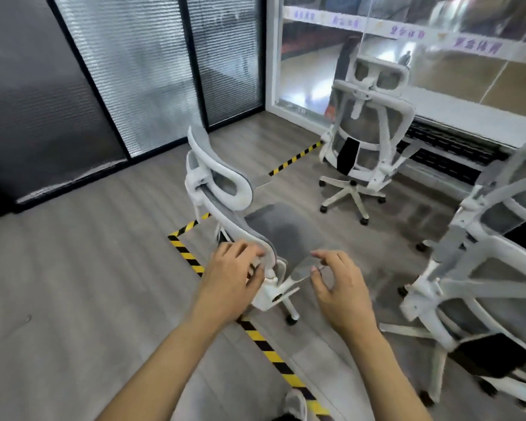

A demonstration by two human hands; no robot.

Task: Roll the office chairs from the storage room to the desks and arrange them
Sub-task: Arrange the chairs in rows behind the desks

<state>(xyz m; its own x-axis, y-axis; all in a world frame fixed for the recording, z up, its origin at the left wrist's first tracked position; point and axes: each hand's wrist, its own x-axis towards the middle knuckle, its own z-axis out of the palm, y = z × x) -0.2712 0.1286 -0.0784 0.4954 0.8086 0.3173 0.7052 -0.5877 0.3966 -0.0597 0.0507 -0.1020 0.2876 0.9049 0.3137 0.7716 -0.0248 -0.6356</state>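
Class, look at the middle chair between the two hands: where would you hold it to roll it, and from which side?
Probably the white backrest frame, where the left hand holds it, plus the near armrest by the right hand. Come from the camera side: both rigid edges face it.

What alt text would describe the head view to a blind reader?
A person's left hand holds the back rim of a grey mesh office chair, while the right hand hovers open near its armrest. A second chair stands by the window and a third chair at right, on a floor with striped tape.
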